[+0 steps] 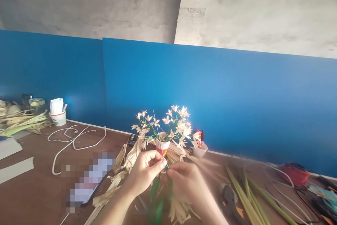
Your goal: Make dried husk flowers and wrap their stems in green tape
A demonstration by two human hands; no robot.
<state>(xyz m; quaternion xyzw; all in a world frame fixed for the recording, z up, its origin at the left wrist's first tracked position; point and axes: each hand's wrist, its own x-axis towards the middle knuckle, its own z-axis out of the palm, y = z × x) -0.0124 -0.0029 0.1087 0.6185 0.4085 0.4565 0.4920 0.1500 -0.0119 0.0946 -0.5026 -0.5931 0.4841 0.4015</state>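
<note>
My left hand (147,169) is closed in a pinch on a thin pale wire (160,139) that rises above the fingertips. Close beside it, my right hand (185,179) pinches green tape (167,166) at the wire's lower end, the fingertips of both hands almost touching. Lengths of the green tape (154,191) hang below, partly blurred. Just beyond my hands stands a paper cup (162,145) holding green-stemmed sprays of small cream flowers (181,126). Dried corn husks (134,151) lie around the cup and under my hands.
On the left lie a phone (91,179), a white cable (72,140) and paper strips (17,169). A white tub (58,118) stands behind them. Dark-handled tools (229,200), long green leaves (246,197) and a red object (293,174) are at right. A blue partition (210,95) borders the table.
</note>
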